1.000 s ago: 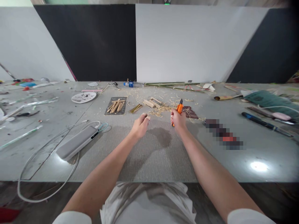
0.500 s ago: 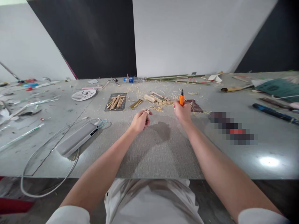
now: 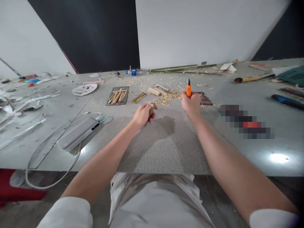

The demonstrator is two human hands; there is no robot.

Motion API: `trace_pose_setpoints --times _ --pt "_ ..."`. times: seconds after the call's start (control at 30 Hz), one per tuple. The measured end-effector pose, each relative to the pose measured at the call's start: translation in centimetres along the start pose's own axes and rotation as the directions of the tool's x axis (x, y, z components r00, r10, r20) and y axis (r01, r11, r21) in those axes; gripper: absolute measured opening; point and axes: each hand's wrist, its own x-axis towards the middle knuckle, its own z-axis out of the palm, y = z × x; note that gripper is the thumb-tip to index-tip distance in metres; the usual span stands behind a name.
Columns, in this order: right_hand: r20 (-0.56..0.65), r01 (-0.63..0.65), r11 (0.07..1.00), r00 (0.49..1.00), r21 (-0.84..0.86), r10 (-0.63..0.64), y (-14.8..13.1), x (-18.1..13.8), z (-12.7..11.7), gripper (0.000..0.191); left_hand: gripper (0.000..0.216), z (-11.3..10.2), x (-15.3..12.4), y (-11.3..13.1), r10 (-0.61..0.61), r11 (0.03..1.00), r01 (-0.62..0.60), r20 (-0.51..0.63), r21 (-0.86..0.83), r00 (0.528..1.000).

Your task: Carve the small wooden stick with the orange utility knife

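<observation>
My left hand [image 3: 142, 114] is closed around a short bamboo piece [image 3: 151, 110] that sticks out past its fingers, just above the grey mat [image 3: 163, 142]. My right hand [image 3: 191, 103] grips an orange-handled craft knife [image 3: 188, 89] held upright, its dark tip pointing up. Between and beyond the hands lies a heap of pale shavings [image 3: 167, 98] with cut bamboo blocks [image 3: 156, 91]. A dark tray of bamboo sticks [image 3: 118, 96] sits to the far left of my left hand.
A grey power bank [image 3: 77, 133] with a looping white cable lies at the left. A white disc [image 3: 85, 89], long green bamboo stalks [image 3: 180, 67], a plastic bottle [image 3: 136, 72], a brown sanding sheet [image 3: 205, 99] and tools at the right edge [image 3: 287, 101] surround the mat.
My right hand has turned the knife from slanted to upright. My left hand has closed further on the bamboo piece. My head has tilted down, so the table sits higher in view.
</observation>
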Motion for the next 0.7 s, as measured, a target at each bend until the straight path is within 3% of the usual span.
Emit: trace_pose_setpoints --times 0.27,0.53,0.63,0.7 --pt "-0.054 0.091 0.995 0.994 -0.037 -0.093 0.4 0.3 0.1 0.025 0.032 0.1 -0.2 0.0 0.013 0.998 -0.014 0.020 0.055 1.000" --pt "-0.120 0.106 0.994 0.987 -0.036 -0.109 2.0 1.3 1.4 0.014 0.028 0.5 -0.3 -0.1 0.057 0.985 -0.058 0.012 0.161 0.998" --pt "-0.144 0.114 0.993 0.982 -0.038 -0.119 2.9 1.9 1.9 0.019 0.025 0.5 0.1 -0.6 0.089 0.969 -0.085 -0.004 0.231 0.996" --pt "-0.113 0.195 0.980 0.974 -0.038 -0.198 3.7 2.4 2.1 0.029 0.025 0.4 0.4 -0.8 0.113 0.949 -0.103 -0.016 0.297 0.993"
